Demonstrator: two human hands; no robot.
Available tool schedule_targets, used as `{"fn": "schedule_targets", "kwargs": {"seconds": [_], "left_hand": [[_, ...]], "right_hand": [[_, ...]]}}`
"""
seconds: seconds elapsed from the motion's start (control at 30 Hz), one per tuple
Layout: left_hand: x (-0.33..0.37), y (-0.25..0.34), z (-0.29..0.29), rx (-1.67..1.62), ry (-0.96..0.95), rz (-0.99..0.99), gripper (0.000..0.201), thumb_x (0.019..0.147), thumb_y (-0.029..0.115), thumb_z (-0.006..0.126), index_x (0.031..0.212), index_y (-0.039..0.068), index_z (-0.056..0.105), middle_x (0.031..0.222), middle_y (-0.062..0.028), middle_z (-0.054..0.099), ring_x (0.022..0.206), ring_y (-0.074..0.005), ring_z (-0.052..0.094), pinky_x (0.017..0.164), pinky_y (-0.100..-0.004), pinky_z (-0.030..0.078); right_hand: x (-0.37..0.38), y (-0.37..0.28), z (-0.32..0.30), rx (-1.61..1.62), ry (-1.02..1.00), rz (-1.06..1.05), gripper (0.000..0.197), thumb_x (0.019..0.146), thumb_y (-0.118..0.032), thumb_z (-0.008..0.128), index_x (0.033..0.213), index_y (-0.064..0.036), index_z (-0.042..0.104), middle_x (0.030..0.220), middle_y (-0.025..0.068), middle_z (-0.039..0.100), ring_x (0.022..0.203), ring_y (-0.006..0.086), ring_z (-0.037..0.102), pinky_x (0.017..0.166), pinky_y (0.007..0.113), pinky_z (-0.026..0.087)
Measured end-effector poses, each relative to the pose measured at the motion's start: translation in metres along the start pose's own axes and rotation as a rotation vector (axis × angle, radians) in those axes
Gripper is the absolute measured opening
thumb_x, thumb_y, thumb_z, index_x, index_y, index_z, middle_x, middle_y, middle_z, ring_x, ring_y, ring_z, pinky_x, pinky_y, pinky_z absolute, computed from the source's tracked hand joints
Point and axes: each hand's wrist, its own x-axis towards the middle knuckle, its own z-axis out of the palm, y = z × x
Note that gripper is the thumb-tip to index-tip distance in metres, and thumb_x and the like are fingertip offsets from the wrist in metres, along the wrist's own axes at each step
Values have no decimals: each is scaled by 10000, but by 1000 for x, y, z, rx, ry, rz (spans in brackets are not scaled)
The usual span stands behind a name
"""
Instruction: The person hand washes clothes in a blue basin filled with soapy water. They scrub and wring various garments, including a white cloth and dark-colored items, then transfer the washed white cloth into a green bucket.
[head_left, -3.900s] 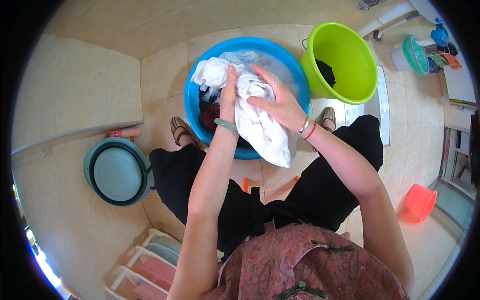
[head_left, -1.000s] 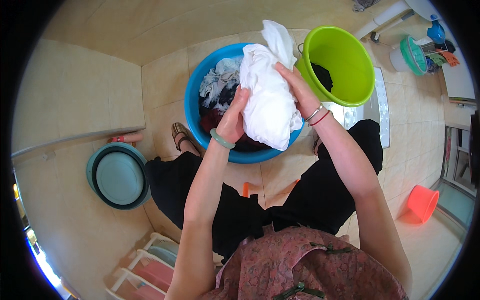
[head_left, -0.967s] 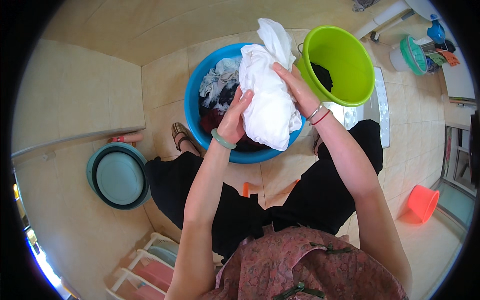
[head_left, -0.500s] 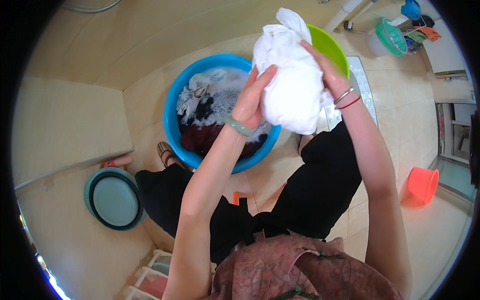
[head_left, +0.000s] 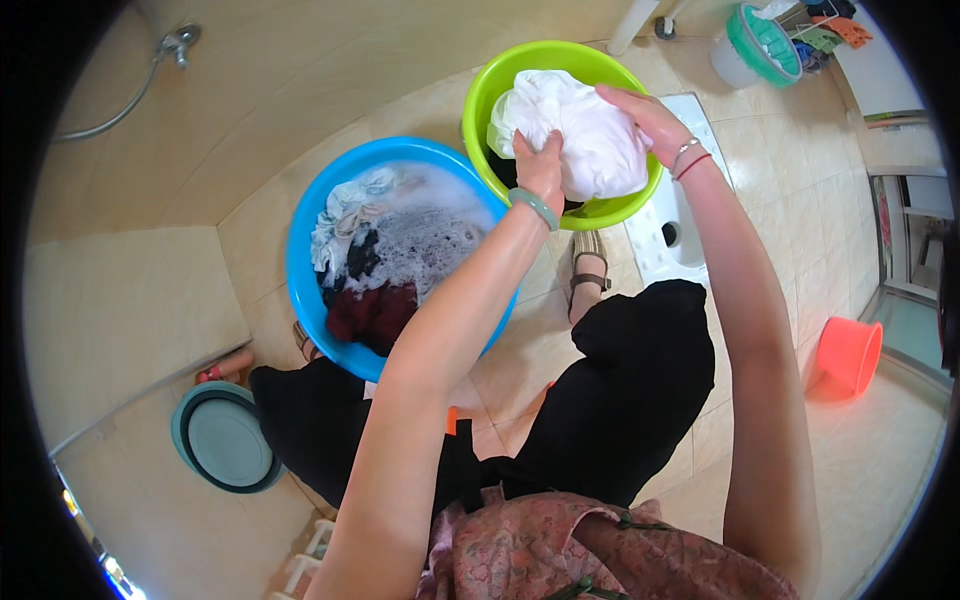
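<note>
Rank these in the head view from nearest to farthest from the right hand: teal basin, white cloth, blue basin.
1. White cloth: touching the right hand.
2. Blue basin: left of the hand.
3. Teal basin: at the picture's lower left.

Pink floral top, black trousers
Dark green bows; pale green bangle, silver bangle, red cord; striped sandals, dark straps.

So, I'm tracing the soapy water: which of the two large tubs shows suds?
The blue basin, left of the green bucket: foam lies beside its clothes, while the bucket shows white cloth but no suds.
</note>
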Motion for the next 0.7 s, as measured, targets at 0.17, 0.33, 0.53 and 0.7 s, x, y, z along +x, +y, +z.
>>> {"fn": "schedule_targets", "kwargs": {"seconds": [0.17,0.33,0.53,0.7], "left_hand": [[19,-29,-1,9,20,-11,794,924,-6,555,1521,76,37,1413,-165,396,1206,-271,493,1006,-415,443],[19,-30,3,12,31,-57,803,917,8,555,1531,107,47,1478,-159,332,1285,-268,417,1080,-389,349],[33,-42,4,-38,-37,-34,809,924,6,543,1536,136,31,1466,-151,345,1259,-261,442,1046,-410,386],[62,-30,-9,555,-78,-114,718,962,265,555,1543,192,140,1568,-112,221,1423,-257,234,1150,-462,178]], "right_hand": [[26,45,-18,-238,137,-146,562,833,-189,694,1342,-17,528,1283,104,589,1150,176,561,988,282,432],[30,62,-27,-276,177,-183,522,799,-140,658,1308,-56,577,1258,110,621,1133,183,582,973,273,439],[44,75,-35,-347,219,-233,492,821,-113,593,1313,-117,581,1284,124,608,1139,205,581,972,273,438],[63,87,-24,-613,330,-262,484,897,-314,561,1342,-122,555,1386,143,523,1291,224,465,1065,310,346]]}}
